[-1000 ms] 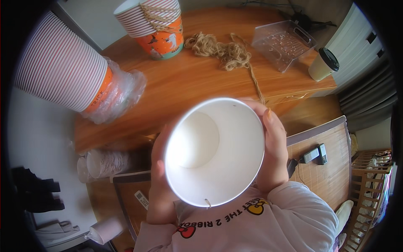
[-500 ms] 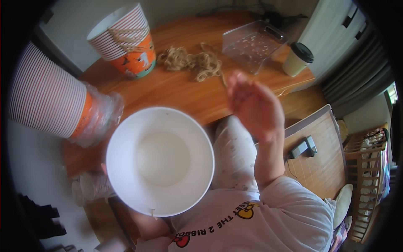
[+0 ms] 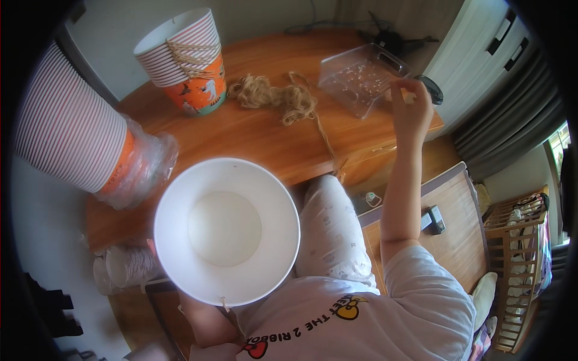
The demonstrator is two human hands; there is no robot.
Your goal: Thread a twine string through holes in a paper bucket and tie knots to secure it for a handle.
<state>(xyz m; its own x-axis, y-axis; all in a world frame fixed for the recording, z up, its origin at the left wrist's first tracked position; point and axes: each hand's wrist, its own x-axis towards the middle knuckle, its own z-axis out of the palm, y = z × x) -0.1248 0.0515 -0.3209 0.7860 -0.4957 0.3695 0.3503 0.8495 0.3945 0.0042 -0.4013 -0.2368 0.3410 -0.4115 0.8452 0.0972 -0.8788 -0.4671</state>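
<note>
A white paper bucket [image 3: 274,265] faces me with its mouth up, over my lap. My left hand [image 3: 151,245] holds it from the left side; only a bit of its fingers shows past the rim, the rest is hidden. A short piece of twine [image 3: 224,303] pokes through near the bucket's lower rim. My right hand [image 3: 412,111] is raised at the right end of the table, by a clear plastic bin [image 3: 346,90] with small pale bits in it. Its thumb and fingers are curled together in a pinch; what they hold, if anything, is too small to make out.
On the wooden table [image 3: 265,138] lie tangled twine [image 3: 271,99] and a stack of orange-and-white paper buckets [image 3: 195,84] with twine handles. A taller plastic-wrapped stack [image 3: 78,132] leans in at left. A dark-lidded cup [image 3: 430,90] stands behind my right hand. Rolls of white string [image 3: 126,266] sit lower left.
My right hand has moved right and away from me, from over the table's front edge to beside the clear bin, and its fingers have drawn together. The bucket stays in my left hand.
</note>
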